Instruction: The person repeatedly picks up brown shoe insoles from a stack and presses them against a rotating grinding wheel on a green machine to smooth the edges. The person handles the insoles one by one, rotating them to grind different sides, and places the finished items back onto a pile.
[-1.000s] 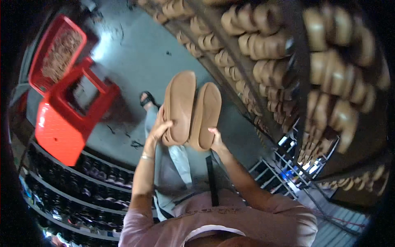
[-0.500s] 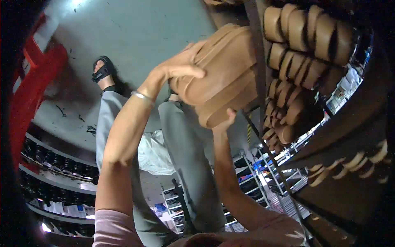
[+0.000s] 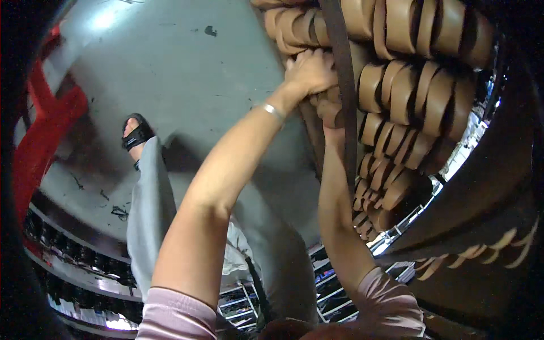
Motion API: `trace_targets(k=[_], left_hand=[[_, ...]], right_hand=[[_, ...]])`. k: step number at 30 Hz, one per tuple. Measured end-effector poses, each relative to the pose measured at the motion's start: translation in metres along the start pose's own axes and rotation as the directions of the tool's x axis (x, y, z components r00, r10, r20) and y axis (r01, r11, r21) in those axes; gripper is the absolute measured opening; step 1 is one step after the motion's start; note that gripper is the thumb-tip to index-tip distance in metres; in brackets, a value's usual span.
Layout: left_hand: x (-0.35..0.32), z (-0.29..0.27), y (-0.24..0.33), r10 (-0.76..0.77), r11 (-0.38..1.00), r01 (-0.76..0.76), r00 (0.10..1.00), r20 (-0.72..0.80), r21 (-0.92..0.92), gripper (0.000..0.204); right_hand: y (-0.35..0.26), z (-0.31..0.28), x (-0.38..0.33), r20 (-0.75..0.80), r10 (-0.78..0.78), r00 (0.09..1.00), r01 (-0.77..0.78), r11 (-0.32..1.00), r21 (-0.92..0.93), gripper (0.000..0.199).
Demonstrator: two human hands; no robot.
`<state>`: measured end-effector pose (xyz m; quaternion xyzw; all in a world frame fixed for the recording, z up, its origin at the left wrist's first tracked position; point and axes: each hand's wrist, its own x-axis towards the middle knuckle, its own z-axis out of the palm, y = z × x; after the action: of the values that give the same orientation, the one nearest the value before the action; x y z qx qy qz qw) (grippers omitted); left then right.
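My left hand [image 3: 309,71] reaches up to a rack [image 3: 340,68] packed with rows of tan shoe soles [image 3: 408,85]. Its fingers curl over a pair of tan soles [image 3: 326,102] at the rack's left edge, pressing them in among the others. A thin bracelet circles that wrist. My right hand [image 3: 331,116] is raised just below it, against the same soles, and is largely hidden behind the rack's dark upright post. Its grip does not show.
Red plastic crates [image 3: 42,141] stand on the grey floor [image 3: 187,73] at the left. My sandalled foot [image 3: 135,136] and grey trouser leg lie below. Shelves of dark items [image 3: 73,260] curve along the lower left. More tan soles [image 3: 481,252] hang at the right.
Both hands have lifted the pair of tan soles from in front of my body up and right into the rack. The soles are now among the stored rows, and the view has tilted toward the rack.
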<state>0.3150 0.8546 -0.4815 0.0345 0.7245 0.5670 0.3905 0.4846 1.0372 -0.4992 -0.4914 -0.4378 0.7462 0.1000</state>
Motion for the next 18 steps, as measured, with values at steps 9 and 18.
trace_targets(k=[9,18], left_hand=[[-0.333,-0.081,-0.105,-0.446,0.890,0.454,0.885,-0.135,0.039,0.062],[-0.641,-0.219,0.080,-0.582,0.770,0.371,0.742,-0.334,-0.519,0.049]], right_hand=[[0.023,0.014,-0.175,-0.120,0.467,0.876,-0.480,0.821,-0.309,0.077],[-0.073,0.262,-0.437,0.245,0.552,0.797,0.023,0.378,-0.926,0.081]])
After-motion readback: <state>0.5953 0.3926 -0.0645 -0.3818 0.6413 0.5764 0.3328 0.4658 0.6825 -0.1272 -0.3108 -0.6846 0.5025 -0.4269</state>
